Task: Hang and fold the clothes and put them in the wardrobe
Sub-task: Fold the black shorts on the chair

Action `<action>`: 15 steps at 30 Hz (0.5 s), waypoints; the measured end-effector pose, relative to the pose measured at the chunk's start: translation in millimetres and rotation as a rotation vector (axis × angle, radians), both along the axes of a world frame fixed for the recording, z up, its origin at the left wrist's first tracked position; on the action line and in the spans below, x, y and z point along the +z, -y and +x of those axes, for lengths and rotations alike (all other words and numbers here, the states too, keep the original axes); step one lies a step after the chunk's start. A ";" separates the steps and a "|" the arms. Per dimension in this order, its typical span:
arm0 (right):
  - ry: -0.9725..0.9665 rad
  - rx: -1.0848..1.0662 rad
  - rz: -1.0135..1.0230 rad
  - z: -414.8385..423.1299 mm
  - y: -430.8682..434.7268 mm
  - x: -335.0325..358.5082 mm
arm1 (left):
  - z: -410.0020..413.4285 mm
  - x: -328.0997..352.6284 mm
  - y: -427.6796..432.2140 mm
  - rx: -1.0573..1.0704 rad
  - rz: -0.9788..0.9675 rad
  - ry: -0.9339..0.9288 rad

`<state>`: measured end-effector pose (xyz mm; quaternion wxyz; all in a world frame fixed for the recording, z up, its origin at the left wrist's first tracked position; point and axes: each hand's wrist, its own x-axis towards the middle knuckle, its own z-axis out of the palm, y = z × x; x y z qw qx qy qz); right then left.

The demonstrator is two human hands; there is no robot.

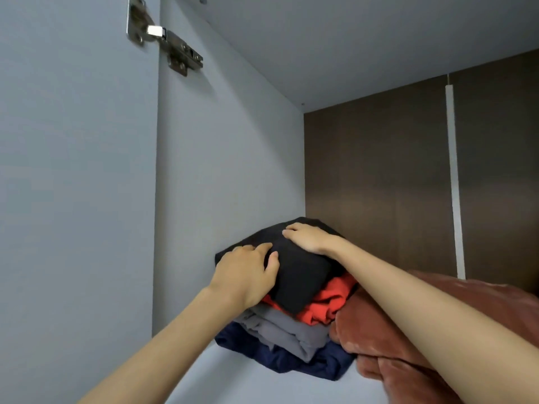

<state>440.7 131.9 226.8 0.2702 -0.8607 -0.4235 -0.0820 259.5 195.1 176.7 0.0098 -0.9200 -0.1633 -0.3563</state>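
Observation:
A folded black garment (pixel 303 272) tops a stack on the wardrobe shelf (pixel 227 374). Under it lie a folded red-orange garment (pixel 329 304), a grey one (pixel 288 330) and a navy one (pixel 280 357) at the bottom. My left hand (pixel 248 272) rests on the black garment's near left corner, fingers spread and slightly bent over the edge. My right hand (pixel 306 236) lies flat on top of the black garment, pressing it from above, with the forearm crossing over the items to the right.
A rust-brown plush blanket (pixel 388 345) sits right of the stack, touching it. The wardrobe's grey side wall (pixel 227 170) stands close on the left, with a metal hinge (pixel 166 39) and the open door (pixel 75 170). A brown back panel (pixel 379 176) lies behind.

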 end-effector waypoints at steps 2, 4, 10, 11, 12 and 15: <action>0.021 -0.016 -0.038 -3.3 2.7 -5.4 | -2.0 -8.7 1.5 -0.008 -0.015 -0.001; 0.042 -0.015 -0.022 -11.9 8.9 -4.5 | -4.7 -9.3 2.2 -0.025 -0.049 -0.015; 0.160 -0.059 0.196 -46.0 35.7 12.2 | -22.8 10.8 4.8 -0.037 -0.058 0.034; 0.182 -0.055 0.220 -53.8 42.4 15.2 | -27.5 13.8 6.4 -0.054 -0.064 0.068; 0.197 -0.048 0.236 -62.6 49.6 17.7 | -32.4 17.3 8.0 -0.078 -0.081 0.103; 0.255 -0.052 0.243 -91.7 71.9 19.6 | -49.1 23.9 16.9 -0.160 -0.126 0.180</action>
